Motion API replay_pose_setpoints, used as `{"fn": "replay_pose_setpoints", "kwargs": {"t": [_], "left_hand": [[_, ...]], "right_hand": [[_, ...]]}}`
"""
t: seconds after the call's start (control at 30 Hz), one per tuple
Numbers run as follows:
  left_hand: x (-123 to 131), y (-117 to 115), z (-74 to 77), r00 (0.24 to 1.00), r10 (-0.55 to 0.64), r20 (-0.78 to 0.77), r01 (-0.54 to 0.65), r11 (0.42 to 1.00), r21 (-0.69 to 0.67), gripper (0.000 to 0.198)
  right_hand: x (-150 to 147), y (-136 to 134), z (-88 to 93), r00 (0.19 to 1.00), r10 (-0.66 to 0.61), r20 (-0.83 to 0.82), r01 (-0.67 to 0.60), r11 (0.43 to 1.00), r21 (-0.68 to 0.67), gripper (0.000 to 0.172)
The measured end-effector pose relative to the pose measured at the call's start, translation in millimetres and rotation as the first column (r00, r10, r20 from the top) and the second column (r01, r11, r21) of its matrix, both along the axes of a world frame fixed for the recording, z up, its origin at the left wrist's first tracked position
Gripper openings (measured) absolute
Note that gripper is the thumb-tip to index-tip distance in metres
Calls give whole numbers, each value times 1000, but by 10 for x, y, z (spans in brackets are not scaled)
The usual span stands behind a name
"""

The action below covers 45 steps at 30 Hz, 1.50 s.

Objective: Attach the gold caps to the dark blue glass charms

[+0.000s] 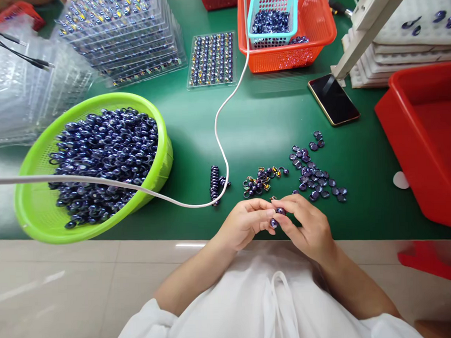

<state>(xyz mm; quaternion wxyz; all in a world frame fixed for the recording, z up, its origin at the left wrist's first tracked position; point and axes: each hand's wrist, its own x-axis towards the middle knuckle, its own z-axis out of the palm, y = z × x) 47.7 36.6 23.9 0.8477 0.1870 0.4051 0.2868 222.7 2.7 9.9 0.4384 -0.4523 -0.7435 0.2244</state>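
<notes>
My left hand (pixel 245 222) and my right hand (pixel 307 228) meet at the table's front edge, fingertips pinched together. Between them is a small glossy dark-blue part (pixel 274 223) with a rounded end, like a clip-on earbud shell. A dark cap-like piece (pixel 280 211) sits at my right fingertips; fingers partly hide where the two meet. Just beyond my hands lies a small heap of dark parts with gold-coloured bits (pixel 261 181). Loose dark oval caps (pixel 314 178) are scattered to the right. Left of the heap, a row of dark curved pieces (pixel 214 184) is lined up.
A green basket (pixel 165 151) full of dark parts stands left. A white cable (pixel 218 125) crosses the table. Behind are stacked clear trays (pixel 132 49), a filled tray (pixel 212 58), an orange basket (pixel 269 61) holding a blue one (pixel 294 14), and a phone (pixel 334 100). A red bin (pixel 402 133) is right.
</notes>
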Motion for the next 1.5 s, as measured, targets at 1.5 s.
{"fn": "replay_pose_setpoints", "kwargs": {"t": [1.5], "left_hand": [[-817,-251,292,886,107,-450,143,862,486,55]], "right_hand": [[-634,53,-7,926,313,211,-340,934,107,42]]}}
